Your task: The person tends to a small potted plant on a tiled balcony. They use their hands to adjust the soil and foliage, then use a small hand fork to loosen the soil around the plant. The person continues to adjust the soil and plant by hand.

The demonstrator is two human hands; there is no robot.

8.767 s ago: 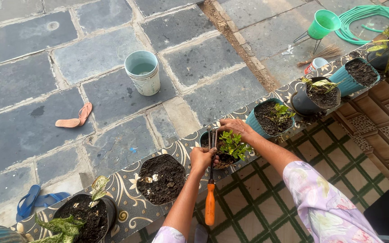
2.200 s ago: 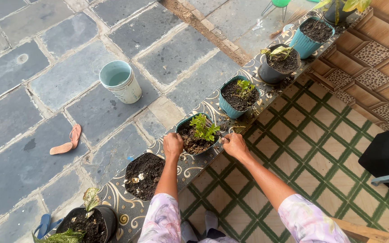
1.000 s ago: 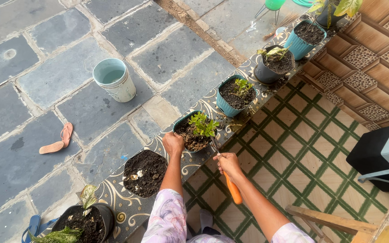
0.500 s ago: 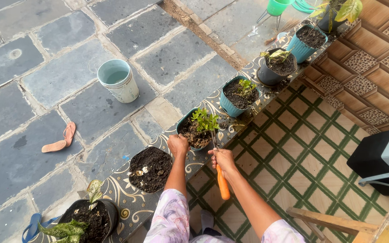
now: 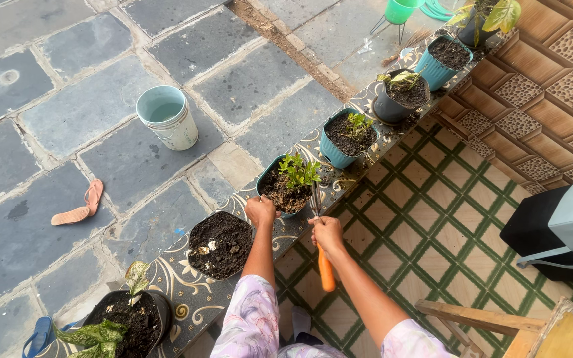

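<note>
My left hand (image 5: 260, 211) grips the near rim of a teal pot (image 5: 268, 176) holding dark soil and a small green plant (image 5: 300, 171). My right hand (image 5: 327, 233) is shut on an orange-handled garden tool (image 5: 325, 268). Its metal prongs (image 5: 316, 197) point up against the pot's right side, by the plant. The pot stands on a low ledge with patterned tiles (image 5: 193, 297).
More pots line the ledge: a black pot of bare soil (image 5: 219, 244), a leafy one (image 5: 126, 323), teal (image 5: 346, 134) and dark pots (image 5: 399, 97) farther up. A pale bucket (image 5: 167, 117) and a sandal (image 5: 77, 205) lie on the stone paving. A wooden piece (image 5: 485, 318) is at lower right.
Earlier both hands were at the pot without the tool raised. My right hand then drew back with the orange-handled tool and has now brought its prongs up to the pot's right side.
</note>
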